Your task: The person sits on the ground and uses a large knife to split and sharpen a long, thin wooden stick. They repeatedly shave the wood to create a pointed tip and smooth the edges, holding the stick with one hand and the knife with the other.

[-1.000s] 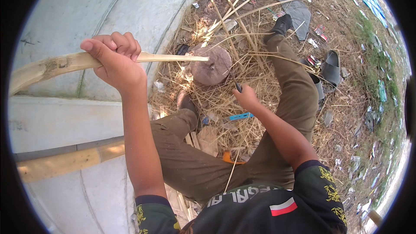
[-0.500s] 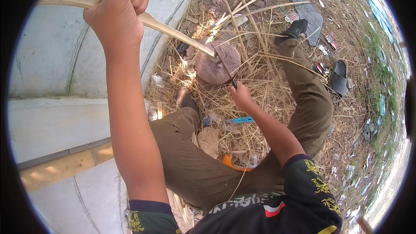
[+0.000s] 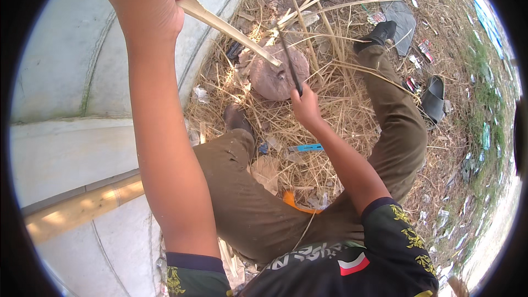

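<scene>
My left hand [image 3: 151, 3] is raised near the top edge, closed around a long pale bamboo strip [image 3: 231, 27]. The strip slants down to the right, and its tip rests on a round wooden stump [image 3: 275, 77] set in dry straw. My right hand [image 3: 305, 104] is just below the stump, gripping a dark narrow knife [image 3: 290, 63] whose blade points up toward the strip's tip. I sit with my legs in olive trousers [image 3: 247, 209] spread on either side of the stump.
A grey concrete curved wall [image 3: 66, 77] fills the left, with a bamboo pole [image 3: 82, 209] lying along it. Loose bamboo strips [image 3: 324, 0], a small blue object [image 3: 305, 147], an orange object [image 3: 294, 203], a black sandal [image 3: 434, 96] and litter lie on the straw.
My left hand has lifted the bamboo strip from level to steeply slanted, tip down on the stump. My right hand has moved up to the stump and now shows a knife.
</scene>
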{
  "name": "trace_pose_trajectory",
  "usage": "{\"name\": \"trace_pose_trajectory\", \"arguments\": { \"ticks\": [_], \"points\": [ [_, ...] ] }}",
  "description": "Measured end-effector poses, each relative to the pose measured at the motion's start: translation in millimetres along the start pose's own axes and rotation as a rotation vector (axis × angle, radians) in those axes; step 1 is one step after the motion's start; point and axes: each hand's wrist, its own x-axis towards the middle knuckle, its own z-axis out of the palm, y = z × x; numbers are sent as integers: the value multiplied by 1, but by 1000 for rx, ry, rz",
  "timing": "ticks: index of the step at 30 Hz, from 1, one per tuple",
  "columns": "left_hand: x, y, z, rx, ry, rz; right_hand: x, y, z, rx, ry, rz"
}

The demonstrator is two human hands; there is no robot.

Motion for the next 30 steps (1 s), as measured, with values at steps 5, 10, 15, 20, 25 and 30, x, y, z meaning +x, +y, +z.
{"name": "trace_pose_trajectory", "arguments": {
  "ticks": [5,10,15,20,25,30],
  "points": [
    [0,-6,-21,-28,-20,-104,-6,23,-12,173,-394,460],
    [2,-7,-24,-48,-134,-135,-7,-118,-81,430,-468,313],
    [-18,-7,13,-9,55,1,-27,-129,-67,694,27,-470],
    [-8,-5,6,-7,-44,-42,-40,98,-4,-298,-239,312],
    [-25,2,-7,-22,-118,-34,-45,52,-31,644,-703,867],
    [-37,26,0,-66,-225,-3,-36,32,-36,419,-189,488]
  ]
}}
